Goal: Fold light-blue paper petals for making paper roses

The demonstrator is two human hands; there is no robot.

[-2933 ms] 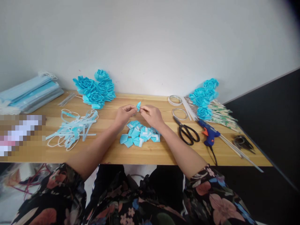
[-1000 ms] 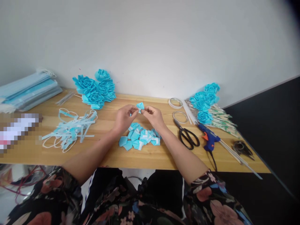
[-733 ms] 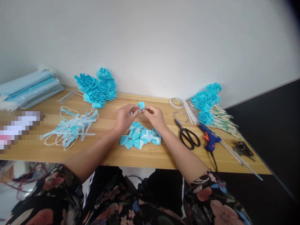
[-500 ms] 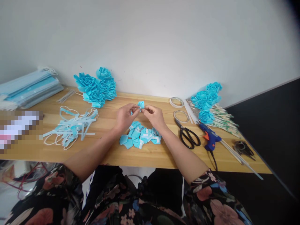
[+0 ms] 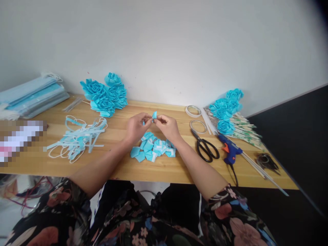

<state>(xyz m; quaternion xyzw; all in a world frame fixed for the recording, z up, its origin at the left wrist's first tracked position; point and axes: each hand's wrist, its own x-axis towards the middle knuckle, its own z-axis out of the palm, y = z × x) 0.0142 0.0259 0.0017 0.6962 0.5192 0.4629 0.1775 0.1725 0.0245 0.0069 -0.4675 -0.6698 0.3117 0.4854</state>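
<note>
Between my two hands, above the middle of the table, is a small folded blue petal (image 5: pixel 154 115), its pointed tip sticking up. My left hand (image 5: pixel 137 127) pinches it from the left, and my right hand (image 5: pixel 167 127) pinches it from the right. The fingertips almost meet and hide its lower part. Just below my hands lies a pile of folded blue petals (image 5: pixel 148 146), some with white strips on them.
Blue fabric flowers (image 5: pixel 104 94) stand back left, more flowers (image 5: pixel 228 106) back right. Cut mask strips (image 5: pixel 79 138) lie left, near stacked face masks (image 5: pixel 33 97). Scissors (image 5: pixel 206 148), a blue glue gun (image 5: pixel 230 150), tape rolls (image 5: pixel 193 111) and wrapped sticks (image 5: pixel 247 131) occupy the right.
The petal between my fingers has gone from a broad, flat face to a narrow, pointed shape. Both hands stay in nearly the same place.
</note>
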